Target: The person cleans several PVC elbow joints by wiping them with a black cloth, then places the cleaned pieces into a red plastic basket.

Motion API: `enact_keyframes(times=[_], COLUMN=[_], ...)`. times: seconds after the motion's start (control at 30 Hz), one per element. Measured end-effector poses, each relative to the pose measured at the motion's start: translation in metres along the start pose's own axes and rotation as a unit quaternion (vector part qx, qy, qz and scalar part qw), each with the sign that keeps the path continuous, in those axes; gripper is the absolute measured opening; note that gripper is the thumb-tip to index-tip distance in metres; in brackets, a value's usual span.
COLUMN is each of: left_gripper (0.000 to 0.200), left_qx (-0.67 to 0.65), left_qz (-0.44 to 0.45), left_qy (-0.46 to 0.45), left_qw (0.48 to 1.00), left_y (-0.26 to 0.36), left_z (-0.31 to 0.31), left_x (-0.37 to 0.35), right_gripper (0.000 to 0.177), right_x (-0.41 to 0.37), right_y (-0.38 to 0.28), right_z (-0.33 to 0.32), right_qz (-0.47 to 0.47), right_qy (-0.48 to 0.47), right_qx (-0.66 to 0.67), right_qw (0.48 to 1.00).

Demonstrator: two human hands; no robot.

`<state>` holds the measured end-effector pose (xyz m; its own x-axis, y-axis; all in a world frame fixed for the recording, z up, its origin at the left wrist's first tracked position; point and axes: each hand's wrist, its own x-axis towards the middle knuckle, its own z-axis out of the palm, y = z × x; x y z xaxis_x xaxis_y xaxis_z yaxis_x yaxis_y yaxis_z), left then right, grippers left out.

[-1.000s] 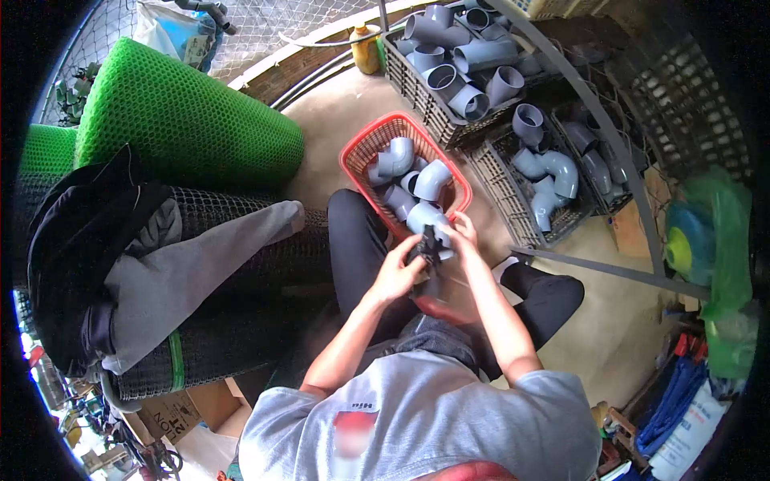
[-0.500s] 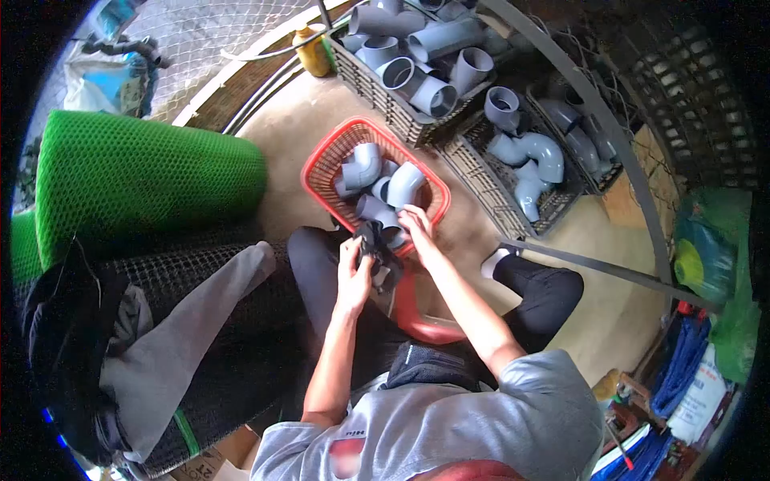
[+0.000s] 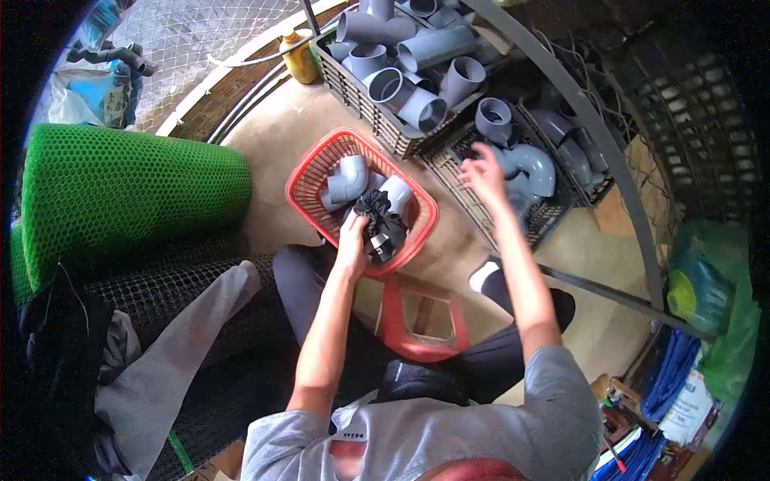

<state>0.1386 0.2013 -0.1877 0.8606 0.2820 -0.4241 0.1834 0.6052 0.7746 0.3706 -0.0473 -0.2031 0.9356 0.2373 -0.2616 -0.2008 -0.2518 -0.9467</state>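
My left hand (image 3: 351,243) is closed on a bunched black cloth (image 3: 374,208) over the near side of a red plastic basket (image 3: 428,228). Grey pipe elbows (image 3: 348,181) lie inside that basket, partly covered by the cloth. Just under the cloth, something dark with a pale band is too hard to make out. My right hand (image 3: 484,176) is stretched forward, fingers apart, above the near left edge of a dark crate (image 3: 472,215). That crate bears glossy grey pipe fittings, among them a curved bend (image 3: 534,167). Nothing shows in the right hand.
Another crate (image 3: 365,103) piled with grey pipe fittings stands at the back, near a yellow bottle (image 3: 300,59). To the left lies a green mesh roll (image 3: 136,196). A red stool (image 3: 393,321) sits between my legs. A metal bar (image 3: 601,287) crosses on the right.
My right hand has left the basket and moved right to the crate. The left hand has brought the black cloth forward over the basket. The view has shifted slightly.
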Motion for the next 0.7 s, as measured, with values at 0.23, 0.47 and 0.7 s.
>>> enact_keyframes(times=[0.23,0.47,0.7], left_gripper=[0.046,0.039,0.043], left_qx=[0.019,-0.014,-0.053], left_qz=[-0.013,-0.024,-0.052], left_qy=[0.004,0.000,-0.016], left_qw=[1.000,1.000,0.997], left_y=[-0.006,-0.004,-0.002], left_z=[-0.004,0.006,0.020], left_x=[0.003,0.004,-0.014], right_gripper=[0.080,0.057,0.022], right_x=[0.166,0.103,-0.075], right_y=[0.065,0.020,-0.008], right_z=[-0.058,-0.053,-0.056], right_qz=[-0.021,-0.002,-0.102], right_qy=[0.132,0.174,0.171], right_qx=[-0.346,-0.385,-0.139], right_qw=[0.929,0.906,0.970])
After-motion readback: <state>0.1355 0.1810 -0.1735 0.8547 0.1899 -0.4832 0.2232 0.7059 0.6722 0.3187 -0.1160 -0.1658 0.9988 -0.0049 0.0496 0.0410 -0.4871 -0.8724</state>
